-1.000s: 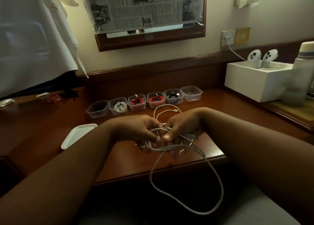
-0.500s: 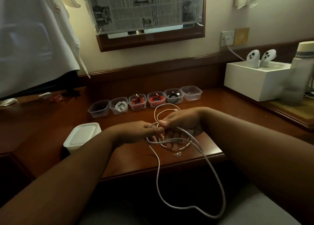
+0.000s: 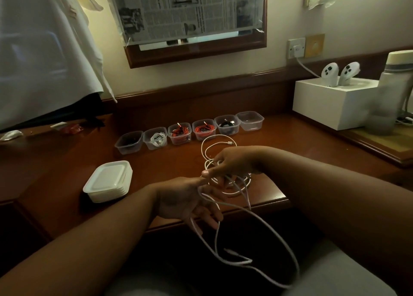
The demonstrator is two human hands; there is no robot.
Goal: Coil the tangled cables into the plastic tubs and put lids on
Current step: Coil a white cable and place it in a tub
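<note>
A long white cable (image 3: 276,232) lies partly looped on the wooden desk (image 3: 290,134) and hangs in big loops past its front edge. My right hand (image 3: 232,161) pinches a bunch of its loops just above the desk. Below it, my left hand (image 3: 185,200) has its fingers spread and fairly straight, and the cable runs between them. A row of several small clear tubs (image 3: 180,135) stands further back. Most hold coiled cables, white, red or black. The rightmost tub (image 3: 250,120) is empty. A stack of white lids (image 3: 108,180) sits at the left.
A white box (image 3: 324,107) with two controllers stands at the back right, a pale bottle (image 3: 388,94) beside it. A wall socket (image 3: 296,48) has a cable plugged in. White cloth (image 3: 40,49) hangs at the left. Small scraps (image 3: 71,129) lie on the far left of the desk.
My left hand has let go of its pinch and slid down the cable toward me with its fingers spread. My right hand keeps hold of the loops. The hanging loops have shifted.
</note>
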